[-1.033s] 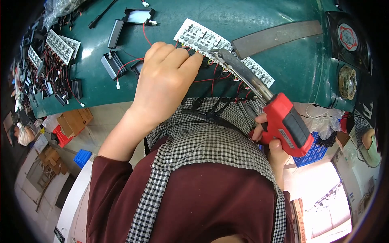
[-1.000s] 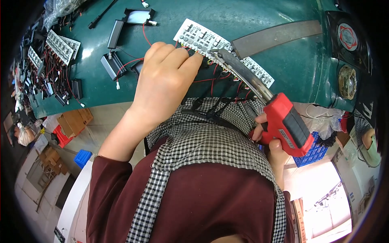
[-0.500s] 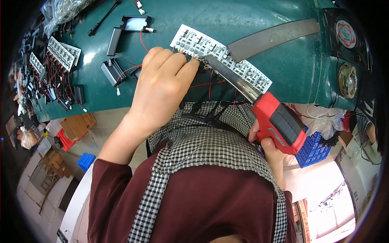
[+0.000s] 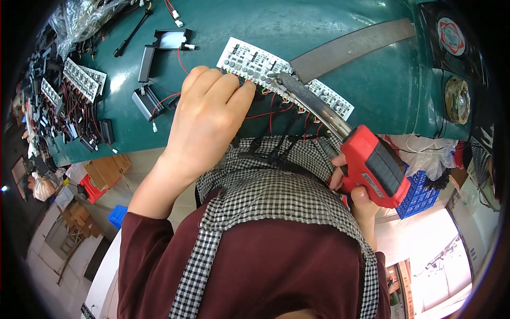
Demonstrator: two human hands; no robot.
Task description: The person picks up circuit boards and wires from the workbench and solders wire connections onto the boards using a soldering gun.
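A long white circuit board (image 4: 249, 57) lies slantwise on the green table, with small dark parts and red and black wires along its near edge. My left hand (image 4: 210, 114) is at that near edge, fingers curled and pressed together. What its fingertips pinch is hidden beneath them. My right hand (image 4: 361, 199) grips the handle of a red and black soldering gun (image 4: 374, 167). The dark front end of the gun reaches the board's near edge, just right of my left fingertips. Whether the tip touches the board cannot be made out.
A flat grey bar (image 4: 353, 49) lies over the board's far edge. Black housings (image 4: 146, 103) with wires are left of my hand. Smaller boards (image 4: 82, 80) rest on a wire heap at far left. A blue crate (image 4: 418, 196) stands below the table's right side.
The soldering gun has moved right along the board's near edge, its body also slightly nearer to me. My left hand stays at the board, fingers still curled. The whole view has shifted a little.
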